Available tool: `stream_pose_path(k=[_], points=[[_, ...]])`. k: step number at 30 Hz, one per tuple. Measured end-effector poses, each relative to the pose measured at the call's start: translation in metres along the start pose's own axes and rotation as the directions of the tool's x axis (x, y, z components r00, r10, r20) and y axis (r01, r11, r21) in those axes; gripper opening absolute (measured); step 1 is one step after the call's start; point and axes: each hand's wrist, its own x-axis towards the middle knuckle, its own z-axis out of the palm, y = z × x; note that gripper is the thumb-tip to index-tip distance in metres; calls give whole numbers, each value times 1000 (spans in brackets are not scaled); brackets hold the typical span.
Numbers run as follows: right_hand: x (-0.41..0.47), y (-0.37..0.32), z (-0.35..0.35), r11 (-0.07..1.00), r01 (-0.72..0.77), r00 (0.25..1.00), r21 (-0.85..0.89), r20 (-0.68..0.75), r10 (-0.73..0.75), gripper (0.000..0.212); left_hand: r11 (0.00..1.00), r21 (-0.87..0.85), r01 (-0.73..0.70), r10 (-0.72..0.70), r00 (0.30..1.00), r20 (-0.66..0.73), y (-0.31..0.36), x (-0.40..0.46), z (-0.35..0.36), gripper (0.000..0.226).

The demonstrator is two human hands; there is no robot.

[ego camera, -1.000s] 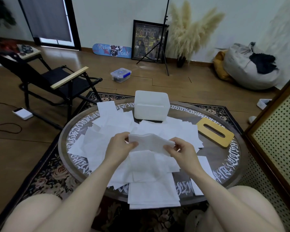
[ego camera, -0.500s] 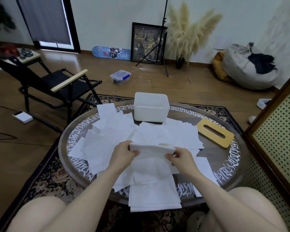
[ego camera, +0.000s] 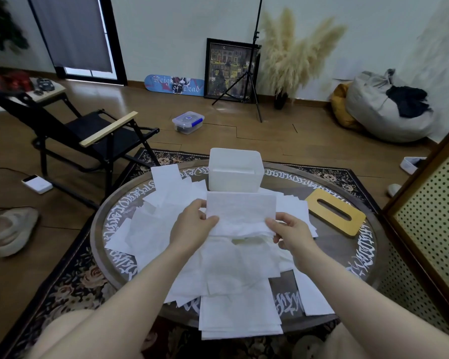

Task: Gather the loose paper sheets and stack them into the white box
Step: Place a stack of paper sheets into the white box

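Note:
A folded bundle of white paper sheets (ego camera: 240, 212) is held up over the middle of the round table. My left hand (ego camera: 192, 225) pinches its left edge and my right hand (ego camera: 289, 233) pinches its right edge. Just beyond the bundle stands the open white box (ego camera: 235, 178), with white paper visible inside. Many loose white sheets (ego camera: 161, 216) lie scattered across the table, and a thicker pile (ego camera: 240, 314) hangs over the near edge.
A yellow wooden tissue-box lid (ego camera: 335, 215) lies on the round glass table (ego camera: 360, 250) to the right. A black folding chair (ego camera: 88, 136) stands at the left, a perforated cabinet (ego camera: 430, 221) at the right, and a shoe (ego camera: 13, 229) lies on the floor.
Both hands have raised the bundle and moved it toward the white box. The sheet's flat face now tilts up toward me instead of lying edge-on.

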Motion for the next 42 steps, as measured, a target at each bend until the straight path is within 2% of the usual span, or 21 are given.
stream_pose_path(k=[4,7,11,14,19,23,29,33,38,42], points=[[15,-20,1,998,56,998,-30,1,-56,5,1000,-9,-6,6,998,-57,15,20,-6,11],[31,-37,3,967,212,977,-141,1,-214,3,998,-55,6,-11,995,-100,25,44,-8,6],[68,-56,4,923,305,946,-237,-34,-321,7,994,-112,10,-25,991,-133,38,81,-3,13],[100,-67,9,917,288,948,-277,-53,-313,15,997,-78,15,-24,992,-125,44,111,3,22],[147,-74,15,929,197,976,-313,-25,-215,17,996,90,-17,26,994,-109,47,157,9,32],[184,-71,18,888,216,962,-407,-69,-265,15,987,154,-42,58,993,-105,44,187,13,31],[225,-61,25,830,158,958,-535,-119,-259,13,957,290,-13,43,994,-98,39,221,24,30],[238,-61,29,781,115,959,-613,-135,-247,17,905,426,-9,47,996,-80,33,233,31,30],[236,-63,35,664,100,939,-741,-150,-309,35,810,586,-20,95,991,-98,36,230,34,18],[231,-63,35,600,111,941,-792,-111,-321,37,762,644,-68,126,991,-44,34,224,35,26]])
